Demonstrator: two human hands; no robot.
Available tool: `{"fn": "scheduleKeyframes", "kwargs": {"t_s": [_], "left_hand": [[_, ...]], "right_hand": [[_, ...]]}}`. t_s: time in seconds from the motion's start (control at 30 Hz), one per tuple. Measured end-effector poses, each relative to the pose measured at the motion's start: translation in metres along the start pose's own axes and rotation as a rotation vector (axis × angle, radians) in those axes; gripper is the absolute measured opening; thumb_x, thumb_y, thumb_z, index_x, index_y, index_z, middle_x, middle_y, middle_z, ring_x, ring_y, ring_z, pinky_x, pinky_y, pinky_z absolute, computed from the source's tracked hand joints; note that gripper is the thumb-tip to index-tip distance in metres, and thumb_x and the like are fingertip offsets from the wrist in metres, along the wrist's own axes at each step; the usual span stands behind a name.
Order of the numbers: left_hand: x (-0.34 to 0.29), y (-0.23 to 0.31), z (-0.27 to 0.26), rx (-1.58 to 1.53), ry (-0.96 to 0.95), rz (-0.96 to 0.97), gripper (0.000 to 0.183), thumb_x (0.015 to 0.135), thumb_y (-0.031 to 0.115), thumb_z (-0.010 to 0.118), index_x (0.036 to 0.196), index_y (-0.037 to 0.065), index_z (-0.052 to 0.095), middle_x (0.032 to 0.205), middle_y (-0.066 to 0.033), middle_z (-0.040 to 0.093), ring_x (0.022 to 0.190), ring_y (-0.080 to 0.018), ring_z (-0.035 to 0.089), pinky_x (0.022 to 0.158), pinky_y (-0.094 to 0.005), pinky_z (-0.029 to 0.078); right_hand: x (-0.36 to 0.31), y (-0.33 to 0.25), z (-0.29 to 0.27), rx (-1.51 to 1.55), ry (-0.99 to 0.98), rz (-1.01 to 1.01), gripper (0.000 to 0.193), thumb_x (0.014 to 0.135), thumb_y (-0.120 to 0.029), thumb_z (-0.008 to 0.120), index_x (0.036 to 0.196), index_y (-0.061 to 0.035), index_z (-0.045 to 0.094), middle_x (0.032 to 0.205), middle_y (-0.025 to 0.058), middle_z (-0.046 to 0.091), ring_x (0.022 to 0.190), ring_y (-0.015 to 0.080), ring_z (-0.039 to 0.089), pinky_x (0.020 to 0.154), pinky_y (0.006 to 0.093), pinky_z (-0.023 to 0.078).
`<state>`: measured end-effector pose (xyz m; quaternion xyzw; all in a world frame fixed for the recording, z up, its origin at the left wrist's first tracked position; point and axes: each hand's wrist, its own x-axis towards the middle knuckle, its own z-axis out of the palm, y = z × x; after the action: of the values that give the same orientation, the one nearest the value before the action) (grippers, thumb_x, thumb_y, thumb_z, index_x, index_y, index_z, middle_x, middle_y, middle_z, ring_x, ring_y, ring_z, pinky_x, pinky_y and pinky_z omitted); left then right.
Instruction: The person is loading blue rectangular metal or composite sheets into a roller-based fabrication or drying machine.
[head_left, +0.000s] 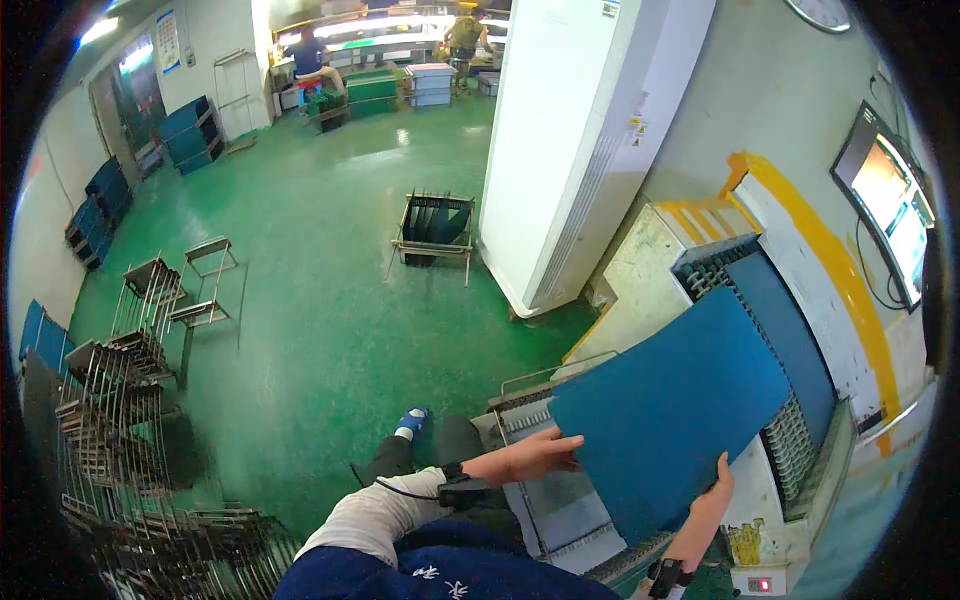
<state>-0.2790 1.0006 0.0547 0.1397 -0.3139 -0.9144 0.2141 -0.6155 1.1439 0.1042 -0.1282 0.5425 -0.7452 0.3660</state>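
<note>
A large flat blue panel (680,405) is held tilted between my two hands. My left hand (535,455) grips its left edge, with the thumb on the face and the fingers partly hidden. On the lower right edge, my right hand (712,500) closes with fingers behind the panel. A second blue panel (785,330) lies on the roller conveyor (790,455) of the machine, beyond the held one. Below the held panel is a metal rack with comb-like edges (570,505), partly covered by it.
A tall white cabinet (560,130) stands ahead, near a slotted rack (433,235) holding dark panels. Many metal racks (120,410) crowd the left side. A screen (885,200) hangs on the right wall. Two people (465,40) work at a far lit bench.
</note>
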Motion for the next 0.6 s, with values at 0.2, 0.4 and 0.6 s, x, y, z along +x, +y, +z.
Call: {"fn": "scheduleKeyframes", "kwargs": {"t_s": [0.2,0.4,0.6], "left_hand": [[-0.001,0.027,0.022,0.048,0.045,-0.026,0.048,0.093,0.033,0.062,0.127,0.001,0.049,0.113,-0.0059,0.063,0.105,-0.0199,0.061,0.089,-0.0358,0.051],[0.018,0.024,0.02,-0.074,-0.056,0.045,0.048,0.092,0.028,0.064,0.129,0.004,0.044,0.117,-0.0073,0.06,0.099,-0.0209,0.062,0.086,-0.0385,0.052],[0.036,0.038,0.018,-0.041,0.141,0.011,0.029,0.09,0.018,0.064,0.112,0.007,0.048,0.107,-0.0106,0.059,0.093,-0.026,0.061,0.079,-0.0445,0.052]], "right_hand": [[-0.005,-0.015,0.033,-0.142,0.052,-0.007,0.056,0.092,-0.044,0.057,0.122,0.0025,0.054,0.115,0.0142,0.062,0.098,0.0302,0.061,0.085,0.0442,0.049],[-0.026,-0.035,0.024,-0.102,0.096,-0.035,0.058,0.093,-0.047,0.055,0.122,0.0037,0.054,0.111,0.0147,0.062,0.093,0.0269,0.062,0.082,0.0387,0.051],[-0.041,-0.059,-0.009,-0.212,0.2,-0.223,0.053,0.095,-0.044,0.051,0.127,-0.0019,0.054,0.115,0.0116,0.061,0.098,0.0238,0.06,0.085,0.0369,0.049]]}}
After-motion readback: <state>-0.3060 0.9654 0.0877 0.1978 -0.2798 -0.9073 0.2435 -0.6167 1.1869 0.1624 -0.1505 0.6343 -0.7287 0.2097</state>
